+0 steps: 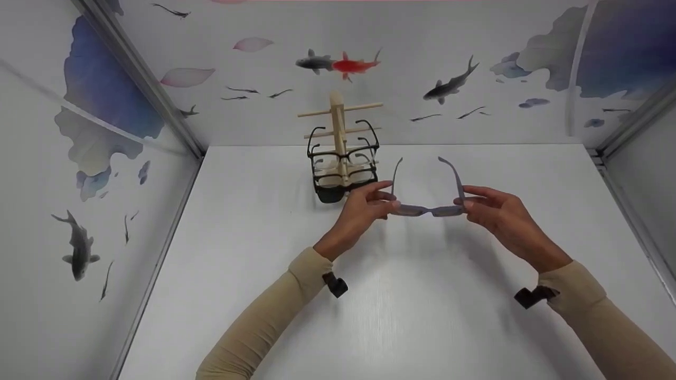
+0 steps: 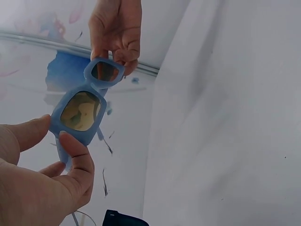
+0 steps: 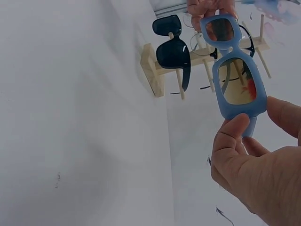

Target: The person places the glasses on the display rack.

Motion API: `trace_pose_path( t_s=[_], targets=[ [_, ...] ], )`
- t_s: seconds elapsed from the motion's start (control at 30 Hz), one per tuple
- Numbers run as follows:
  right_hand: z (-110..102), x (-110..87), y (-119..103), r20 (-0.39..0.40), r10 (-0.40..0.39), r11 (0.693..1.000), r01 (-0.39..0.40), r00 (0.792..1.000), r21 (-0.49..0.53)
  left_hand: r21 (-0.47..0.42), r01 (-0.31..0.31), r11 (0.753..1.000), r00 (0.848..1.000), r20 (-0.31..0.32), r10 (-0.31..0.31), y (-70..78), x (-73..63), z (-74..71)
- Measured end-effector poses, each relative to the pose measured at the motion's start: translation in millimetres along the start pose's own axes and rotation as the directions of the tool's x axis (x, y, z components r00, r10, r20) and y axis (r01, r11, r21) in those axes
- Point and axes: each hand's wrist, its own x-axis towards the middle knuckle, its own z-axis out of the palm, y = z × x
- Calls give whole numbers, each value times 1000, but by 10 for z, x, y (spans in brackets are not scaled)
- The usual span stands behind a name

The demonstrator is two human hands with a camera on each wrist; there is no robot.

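A pair of blue-framed sunglasses [image 1: 446, 211] hangs above the white table, its temples unfolded and pointing away toward the back wall. My left hand [image 1: 366, 207] pinches the frame's left corner at the hinge. At the opposite corner my right hand [image 1: 496, 211] grips it the same way. The tinted lenses show large in the left wrist view, where the sunglasses [image 2: 79, 110] slant between both hands. Just left of them stands a wooden eyewear rack [image 1: 338, 119], partly overlapped by my left fingers. In the right wrist view the rack [image 3: 151, 70] appears behind the sunglasses.
On the rack sit clear glasses with black frames [image 1: 343, 157] and, lowest, black sunglasses [image 1: 331, 194]. Its top peg [image 1: 364, 107] is bare. The white table [image 1: 253, 237] meets a back wall [image 1: 422, 42] printed with fish, and a side wall [image 1: 31, 174] rises at left.
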Motion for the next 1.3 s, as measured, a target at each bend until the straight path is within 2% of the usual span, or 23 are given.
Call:
trace_pose_path(
  t_s=[0.4,0.67,1.3],
  targets=[
    [-14,-12,-153,8,-32,994,31,999,107,27,-32,999,999,11,31,197,-19,-3],
    [8,-28,-285,5,-52,990,51,999,129,40,-47,998,999,10,47,303,-36,-21],
    [134,25,-584,-2,-118,979,117,993,166,67,-117,991,993,-3,118,595,-160,-181]
  ],
)
